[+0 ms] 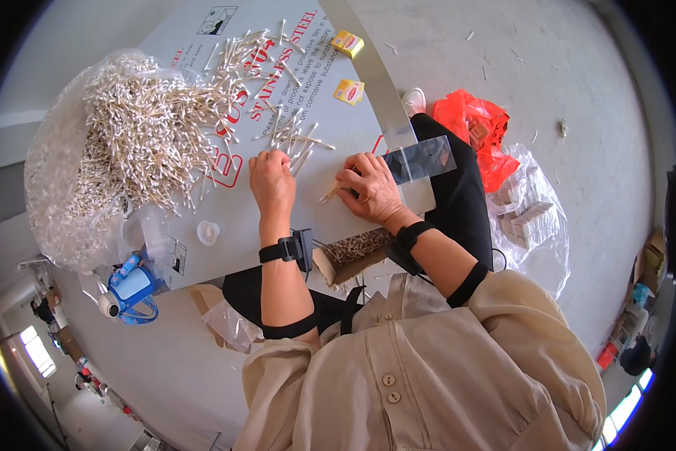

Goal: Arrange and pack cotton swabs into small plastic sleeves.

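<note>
A loose scatter of cotton swabs (pixel 287 135) lies on the table just beyond my left hand (pixel 272 180). That hand's fingers are curled closed at the edge of the scatter, and whatever is between the fingertips is hidden. My right hand (pixel 369 188) grips a small bunch of cotton swabs (pixel 328 197), whose ends stick out to the left of the fingers. Beside its knuckles lies a clear plastic bag (pixel 428 159) at the table's right edge. To the left, a big heap of cotton swabs (pixel 146 124) spills from a large clear bag (pixel 52 180).
Two small yellow boxes (pixel 347 43) (pixel 348 92) lie on the grey table (pixel 315 207). A round clear lid (pixel 208 232) sits near its front left, by a blue-and-white jug (pixel 133 289). Below my wrists is a cardboard box of swabs (pixel 357 248). Red (pixel 469 128) and clear bags (pixel 530 218) lie right.
</note>
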`<state>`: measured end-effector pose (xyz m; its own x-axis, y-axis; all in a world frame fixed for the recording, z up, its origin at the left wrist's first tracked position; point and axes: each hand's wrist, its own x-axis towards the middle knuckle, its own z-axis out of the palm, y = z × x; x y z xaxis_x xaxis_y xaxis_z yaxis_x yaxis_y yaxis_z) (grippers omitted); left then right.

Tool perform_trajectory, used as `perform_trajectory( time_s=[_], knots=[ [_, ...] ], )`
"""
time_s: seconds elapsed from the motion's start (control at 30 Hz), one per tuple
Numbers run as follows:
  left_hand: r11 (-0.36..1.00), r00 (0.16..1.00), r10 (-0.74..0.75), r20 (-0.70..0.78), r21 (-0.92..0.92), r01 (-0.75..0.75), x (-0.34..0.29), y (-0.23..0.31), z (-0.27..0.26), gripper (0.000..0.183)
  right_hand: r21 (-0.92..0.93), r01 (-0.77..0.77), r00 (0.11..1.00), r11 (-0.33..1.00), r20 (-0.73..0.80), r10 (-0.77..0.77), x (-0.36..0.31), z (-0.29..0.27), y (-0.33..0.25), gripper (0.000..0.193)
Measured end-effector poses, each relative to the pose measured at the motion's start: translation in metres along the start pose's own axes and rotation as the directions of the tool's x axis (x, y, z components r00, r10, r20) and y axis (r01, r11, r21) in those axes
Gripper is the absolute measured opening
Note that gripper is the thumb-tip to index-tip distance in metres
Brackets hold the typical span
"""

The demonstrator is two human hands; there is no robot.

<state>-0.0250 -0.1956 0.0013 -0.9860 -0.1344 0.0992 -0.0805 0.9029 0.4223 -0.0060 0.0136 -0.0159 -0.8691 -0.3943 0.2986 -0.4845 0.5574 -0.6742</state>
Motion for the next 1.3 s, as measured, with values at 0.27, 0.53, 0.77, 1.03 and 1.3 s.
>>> perform_trajectory(
  time_s=[0.27,0.53,0.77,1.03,1.3],
  knots=[
    [0.996,0.996,0.084,0.036,-0.011,-0.084,-0.011,0.044,0.025,0.01,0.007,-0.006,1.0,1.0,-0.011,0.006,-0.001,0.001,0.005,0.026],
    [0.975,0.968,0.219,-0.126,-0.001,-0.221,0.018,0.041,0.015,0.022,0.003,-0.011,1.0,1.0,-0.006,0.011,-0.001,0.001,0.003,0.026],
    [0.928,0.926,0.371,0.074,0.01,-0.372,0.059,0.041,0.013,0.013,0.015,-0.002,1.0,1.0,-0.011,0.002,0.0,0.001,0.003,0.026],
    [0.996,0.996,0.078,0.037,-0.053,-0.076,0.011,0.046,0.022,0.009,-0.002,-0.005,1.0,1.0,-0.019,0.005,0.0,0.002,0.003,0.026],
    [0.982,0.982,-0.118,-0.147,-0.166,0.093,-0.017,0.014,0.014,0.016,0.005,-0.015,1.0,1.0,-0.021,0.016,0.001,0.001,0.001,0.025]
  ],
)
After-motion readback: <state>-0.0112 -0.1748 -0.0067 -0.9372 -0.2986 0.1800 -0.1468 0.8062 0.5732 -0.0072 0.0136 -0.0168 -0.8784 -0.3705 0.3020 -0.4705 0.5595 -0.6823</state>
